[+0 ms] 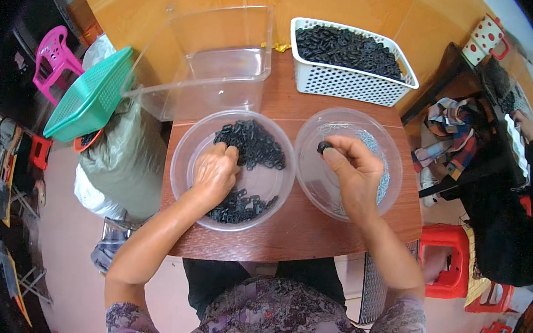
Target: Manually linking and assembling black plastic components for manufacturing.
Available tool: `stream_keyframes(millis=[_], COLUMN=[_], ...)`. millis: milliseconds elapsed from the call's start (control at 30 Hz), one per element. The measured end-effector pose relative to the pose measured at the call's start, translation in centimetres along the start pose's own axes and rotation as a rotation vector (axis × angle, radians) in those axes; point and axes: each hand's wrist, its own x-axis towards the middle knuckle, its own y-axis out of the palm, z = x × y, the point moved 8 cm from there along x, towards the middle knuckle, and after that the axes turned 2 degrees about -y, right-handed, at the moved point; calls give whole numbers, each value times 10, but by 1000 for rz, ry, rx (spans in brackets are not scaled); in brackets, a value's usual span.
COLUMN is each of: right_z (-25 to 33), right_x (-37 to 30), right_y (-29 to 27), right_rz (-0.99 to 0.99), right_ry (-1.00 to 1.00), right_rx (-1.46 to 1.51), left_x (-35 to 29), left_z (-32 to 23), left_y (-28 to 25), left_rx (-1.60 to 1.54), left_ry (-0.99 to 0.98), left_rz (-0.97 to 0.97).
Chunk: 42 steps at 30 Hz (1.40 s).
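Observation:
In the round clear bowl (179,181) in front of me, small black plastic pieces (251,143) lie in two heaps, one far and one near. My left hand (215,171) reaches into that bowl, fingers bent down at the edge of the far heap; its fingertips are hidden, and so is whatever they grip. Over a second clear bowl (306,183) on the right, my right hand (358,171) pinches a small black plastic piece (324,147) between thumb and forefinger. Thin silvery metal pins (383,170) lie in this bowl, partly covered by the hand.
At the table's far side stand a white perforated basket (349,85) heaped with black pieces and a clear plastic bin (223,77). Left of the table, a green basket (92,97) rests above a full sack (124,163). Red stools (445,261) and another person's hand (526,126) are on the right.

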Motion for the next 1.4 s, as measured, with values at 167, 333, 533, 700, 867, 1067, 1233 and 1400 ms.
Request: stream_keyframes(millis=[167, 333, 533, 700, 867, 1067, 1233, 1400], right_z=[14, -3, 19, 23, -2, -20, -16, -12], right_x=[49, 131, 222, 202, 139, 90, 60, 32], right_y=[-18, -47, -81, -60, -43, -46, -43, -40], right_rz=[-50, -146, -235, -183, -68, -2, 38, 48], right_ry=[-108, -202, -384, -394, -396, -154, -73, -44], right_rx=[-230, -403, -919, -899, -756, -475, -419, -347], left_x=[0, -16, -4, -1, 4, 5, 6, -1], left_z=[-1, -5, 6, 22, 40, 16, 15, 13], left_y=[-2, -9, -4, 3, 6, 3, 7, 6], left_rx=[-21, 32, -5, -8, -254, -86, -103, -74], left_ry=[29, 71, -71, -124, -272, -249, -320, -217], left_rz=[5, 77, 54, 124, 182, 129, 236, 171])
